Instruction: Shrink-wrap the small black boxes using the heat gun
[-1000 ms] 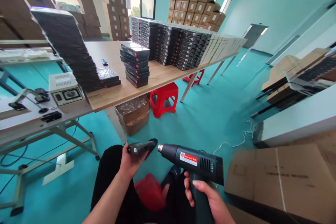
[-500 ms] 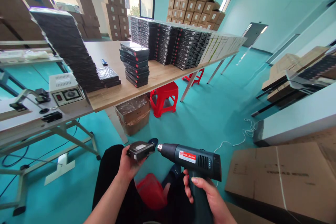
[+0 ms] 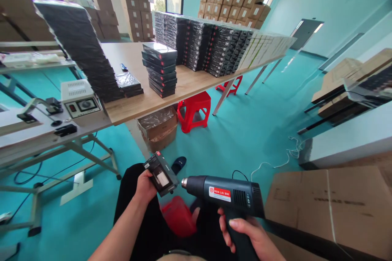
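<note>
My left hand (image 3: 146,187) grips a flat black box (image 3: 161,174) by its left side. The box is tilted, and its face with a pale rectangle is turned up toward me. Wrapped round the handle of a dark heat gun (image 3: 223,191), my right hand (image 3: 241,228) holds it level. Its metal nozzle points left at the lower right corner of the box, a small gap apart. On the wooden table (image 3: 128,112) ahead stand a short stack of black boxes (image 3: 159,71) and a tall leaning stack of wrapped black boxes (image 3: 79,53).
A white control unit (image 3: 80,98) stands on the side bench at left. Rows of wrapped boxes (image 3: 211,49) line the table's far part. A red stool (image 3: 195,110) and an open carton (image 3: 159,128) sit beneath it. A large carton (image 3: 330,204) is at my right.
The black box has been turned in my left hand, from lying nearly flat to tilted with its face toward me. The heat gun has shifted slightly down. The whole view has moved a little.
</note>
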### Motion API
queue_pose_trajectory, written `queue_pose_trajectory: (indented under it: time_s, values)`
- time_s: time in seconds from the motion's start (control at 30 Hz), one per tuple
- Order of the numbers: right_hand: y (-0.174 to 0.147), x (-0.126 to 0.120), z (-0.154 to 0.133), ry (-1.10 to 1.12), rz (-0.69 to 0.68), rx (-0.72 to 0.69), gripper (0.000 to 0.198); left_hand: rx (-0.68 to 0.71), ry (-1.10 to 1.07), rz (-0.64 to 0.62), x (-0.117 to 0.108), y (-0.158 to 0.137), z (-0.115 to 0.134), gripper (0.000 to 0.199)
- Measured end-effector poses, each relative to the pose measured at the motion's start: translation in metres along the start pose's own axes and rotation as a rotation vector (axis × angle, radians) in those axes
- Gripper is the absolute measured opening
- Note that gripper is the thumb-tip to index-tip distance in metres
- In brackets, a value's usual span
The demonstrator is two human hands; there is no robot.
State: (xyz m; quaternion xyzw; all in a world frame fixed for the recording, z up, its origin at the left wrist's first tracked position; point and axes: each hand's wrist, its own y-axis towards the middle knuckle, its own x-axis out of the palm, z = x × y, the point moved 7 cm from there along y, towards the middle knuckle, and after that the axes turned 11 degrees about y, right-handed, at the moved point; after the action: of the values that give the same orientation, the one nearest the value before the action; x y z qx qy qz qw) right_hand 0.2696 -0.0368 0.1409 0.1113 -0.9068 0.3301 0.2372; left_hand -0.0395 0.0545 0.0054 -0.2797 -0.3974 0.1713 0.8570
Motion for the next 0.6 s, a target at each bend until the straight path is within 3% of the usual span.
queue_pose_trajectory:
  time_s: [0.3,0.43,0.6]
  values:
    - [0.008,0.002,0.007,-0.111,0.007,0.018,0.043,-0.017,-0.004,0.003,0.002,-0.005,-0.002,0.021]
    - [0.011,0.009,0.014,-0.105,-0.102,0.085,0.048,-0.02,-0.002,-0.005,-0.002,-0.003,-0.002,0.022]
    - [0.013,0.001,0.008,-0.126,0.073,0.048,0.045,0.012,-0.006,-0.032,-0.012,-0.001,0.0,0.021]
